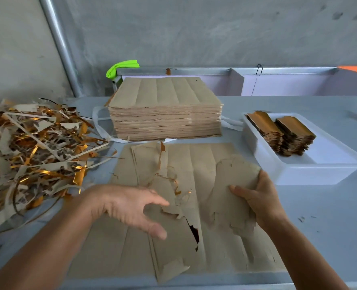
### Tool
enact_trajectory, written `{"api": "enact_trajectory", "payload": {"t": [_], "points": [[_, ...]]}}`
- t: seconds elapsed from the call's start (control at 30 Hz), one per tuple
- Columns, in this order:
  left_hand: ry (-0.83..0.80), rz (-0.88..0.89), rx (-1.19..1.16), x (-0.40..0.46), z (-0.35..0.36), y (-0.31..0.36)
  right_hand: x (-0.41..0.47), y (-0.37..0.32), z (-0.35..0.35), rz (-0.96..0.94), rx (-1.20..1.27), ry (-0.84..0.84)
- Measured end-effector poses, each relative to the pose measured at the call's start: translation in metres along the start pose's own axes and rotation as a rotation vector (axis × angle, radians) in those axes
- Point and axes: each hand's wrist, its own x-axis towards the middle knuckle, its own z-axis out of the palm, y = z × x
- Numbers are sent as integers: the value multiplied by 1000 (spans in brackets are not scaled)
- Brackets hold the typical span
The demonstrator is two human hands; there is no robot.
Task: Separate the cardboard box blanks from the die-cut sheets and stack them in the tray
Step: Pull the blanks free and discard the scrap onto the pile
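Head view. The right hand (259, 203) grips a ragged-edged bundle of brown cardboard blanks (229, 189), thumb on top, lifted above the flat brown die-cut sheets (173, 243) spread on the grey table (324, 208). The left hand (131, 208) hovers over the sheets, motion-blurred, fingers spread and loosely curved, holding nothing. Behind lies a tall stack of uncut brown sheets (165, 118); the white plastic tray (299, 172) at right holds two piles of gold-faced blanks (288, 132). Gold-and-grey offcut strips (35, 151) are heaped at left.
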Motion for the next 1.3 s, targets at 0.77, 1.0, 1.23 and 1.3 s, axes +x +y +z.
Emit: {"api": "enact_trajectory", "payload": {"t": [0.77, 1.0, 1.23, 1.3], "points": [[745, 574, -943, 15, 18, 34, -39, -19, 11, -303, -605, -295], [671, 574, -745, 10, 42, 28, -52, -42, 40, -1, -513, -431], [565, 589, -573, 17, 66, 39, -41, -51, 51, 207, -468, -561], [606, 498, -380, 18, 75, 46, -37, -49, 53, 253, -422, -514]]}}
